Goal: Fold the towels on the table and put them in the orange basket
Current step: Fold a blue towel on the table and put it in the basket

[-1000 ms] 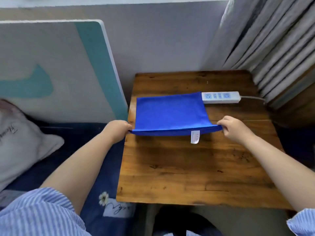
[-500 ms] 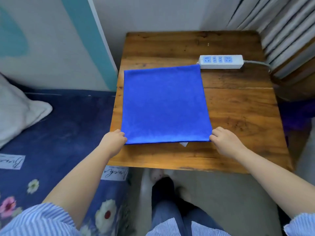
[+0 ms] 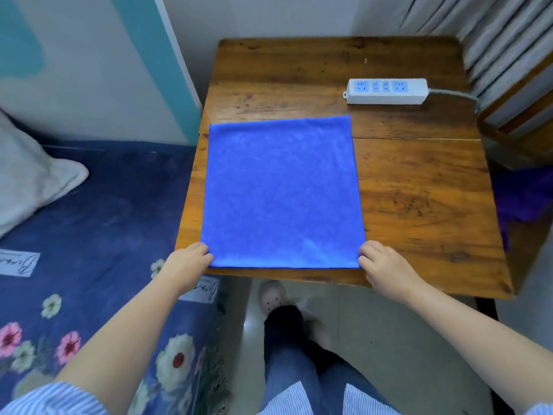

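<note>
Setting: wooden surface (image 3: 404, 190) in a corner, bed (image 3: 98, 211) to my left, curtain (image 3: 490, 34) at the far right.
Towel: one blue towel (image 3: 281, 190) lies flat on the left half of the surface, near edge close to the front rim, left edge almost along the surface's left side. No wrinkles that I can see.
Other items: white power strip (image 3: 387, 91) beyond the towel's far right corner, near it but apart.
Left hand: my left hand (image 3: 190, 260) pinches the near left corner of the towel, fingers curled.
Right hand: my right hand (image 3: 380, 262) pinches the near right corner in the same way.
Basket: orange basket not in view.
Step, my reading: towel spread and squared; first fold not yet made.
Next move, my reading: lift both near corners together and carry them to the far edge, keeping the sides lined up and the cloth short of the power strip.
Risk: uneven lift would skew the fold.
</note>
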`<act>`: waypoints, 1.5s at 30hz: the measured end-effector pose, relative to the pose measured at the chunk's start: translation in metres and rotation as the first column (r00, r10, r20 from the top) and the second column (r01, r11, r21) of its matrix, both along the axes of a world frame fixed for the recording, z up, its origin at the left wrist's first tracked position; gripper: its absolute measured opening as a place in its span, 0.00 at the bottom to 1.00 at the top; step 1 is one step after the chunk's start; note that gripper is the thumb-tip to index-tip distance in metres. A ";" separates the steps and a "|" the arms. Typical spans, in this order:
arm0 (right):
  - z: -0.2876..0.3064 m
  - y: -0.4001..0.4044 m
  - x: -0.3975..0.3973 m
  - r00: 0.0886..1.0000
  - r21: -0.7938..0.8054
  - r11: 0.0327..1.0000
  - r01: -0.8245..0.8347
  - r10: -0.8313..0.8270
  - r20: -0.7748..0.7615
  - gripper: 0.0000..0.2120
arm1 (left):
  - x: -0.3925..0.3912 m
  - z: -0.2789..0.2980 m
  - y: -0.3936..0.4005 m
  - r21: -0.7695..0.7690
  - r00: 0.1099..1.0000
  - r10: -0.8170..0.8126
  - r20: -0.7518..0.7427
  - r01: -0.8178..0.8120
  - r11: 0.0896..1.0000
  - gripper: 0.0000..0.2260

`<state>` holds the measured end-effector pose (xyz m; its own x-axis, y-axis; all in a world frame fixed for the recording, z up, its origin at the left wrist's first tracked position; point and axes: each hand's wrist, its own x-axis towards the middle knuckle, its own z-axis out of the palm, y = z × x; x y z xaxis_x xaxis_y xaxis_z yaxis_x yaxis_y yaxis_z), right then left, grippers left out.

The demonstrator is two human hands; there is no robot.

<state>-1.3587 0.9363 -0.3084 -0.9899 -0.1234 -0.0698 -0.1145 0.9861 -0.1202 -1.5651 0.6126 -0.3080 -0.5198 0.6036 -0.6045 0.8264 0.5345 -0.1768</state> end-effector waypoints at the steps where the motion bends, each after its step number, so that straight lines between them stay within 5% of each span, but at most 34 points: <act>1: -0.003 0.000 0.001 1.000 -0.004 1.000 -0.007 0.007 -0.005 0.17 | 0.002 -0.001 0.001 -0.006 1.000 0.005 0.002 -0.005 1.000 0.14; 12: -0.012 -0.004 -0.006 0.992 -0.002 0.998 0.064 -0.064 -0.110 0.11 | 0.003 -0.005 0.014 -0.045 0.997 0.076 0.026 -0.074 0.996 0.12; 16: -0.009 -0.014 -0.051 0.974 -0.054 0.987 0.152 -0.158 -0.162 0.07 | -0.011 -0.009 0.044 0.274 0.974 0.225 -0.008 -0.214 0.938 0.10; 19: -0.013 -0.044 -0.081 0.975 -0.004 0.977 0.212 -0.212 -0.063 0.15 | -0.011 -0.024 0.074 0.454 0.938 0.334 0.090 -0.337 0.825 0.14; 26: -0.047 -0.086 -0.088 0.951 0.141 0.967 0.211 -0.237 0.201 0.23 | -0.033 -0.058 0.099 0.407 0.927 0.361 0.097 -0.368 0.836 0.25; 33: -0.040 -0.077 -0.109 0.924 0.102 0.958 0.267 -0.284 0.255 0.24 | -0.085 -0.058 0.106 0.432 0.937 0.326 0.128 -0.348 0.832 0.25; 38: -0.046 -0.045 -0.173 0.880 -0.028 0.903 0.429 -0.411 0.239 0.26 | -0.126 -0.058 0.130 0.451 0.941 0.321 0.104 -0.333 0.828 0.25; 45: -0.062 -0.022 -0.277 0.873 0.023 0.896 0.443 -0.437 0.215 0.26 | -0.165 -0.071 0.170 0.522 0.945 0.318 0.082 -0.312 0.793 0.24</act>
